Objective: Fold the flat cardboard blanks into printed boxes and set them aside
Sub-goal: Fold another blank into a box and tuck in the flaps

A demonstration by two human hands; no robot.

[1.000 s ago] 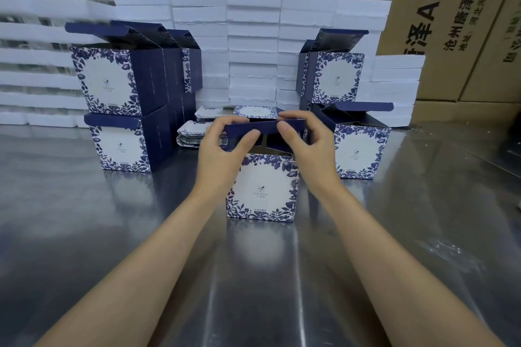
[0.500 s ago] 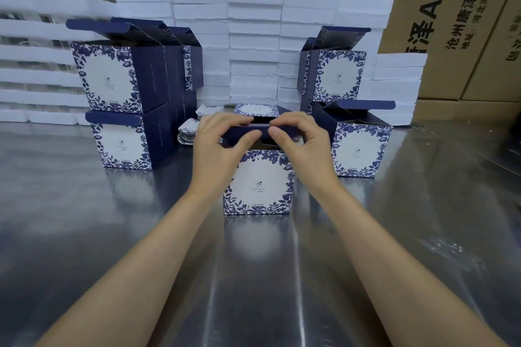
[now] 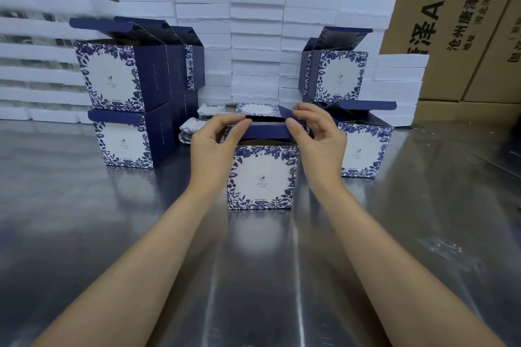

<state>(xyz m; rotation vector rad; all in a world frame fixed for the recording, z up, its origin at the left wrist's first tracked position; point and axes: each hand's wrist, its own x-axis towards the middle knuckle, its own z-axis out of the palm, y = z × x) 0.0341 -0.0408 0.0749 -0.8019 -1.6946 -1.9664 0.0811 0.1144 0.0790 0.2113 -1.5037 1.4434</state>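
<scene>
From the head camera, your left hand [image 3: 214,144] and your right hand [image 3: 318,141] both meet at the top of a square cardboard box printed with blue leaves around a white panel [image 3: 262,177], which stands upright on the shiny metal table [image 3: 394,234] directly between your wrists. Your left thumb and fingers pinch the left end of the box's navy lid flap [image 3: 265,131]; your right thumb and fingers pinch its right end. The flap lies nearly level above the box's open top, with a dark gap showing beneath it.

Just beyond your fingertips lies a low pile of flat printed cardboard blanks [image 3: 253,109], with more spilling out beyond your left hand. Further left of your left hand, folded printed boxes with raised lids [image 3: 112,76] stand stacked two high. Just right of your right hand sits another folded box with its lid up [image 3: 363,149], and a further one [image 3: 335,76] sits above and behind it.

Beyond everything, white foam slabs [image 3: 256,45] are stacked in columns, and large brown corrugated cartons with black lettering [image 3: 439,8] rise behind them.
</scene>
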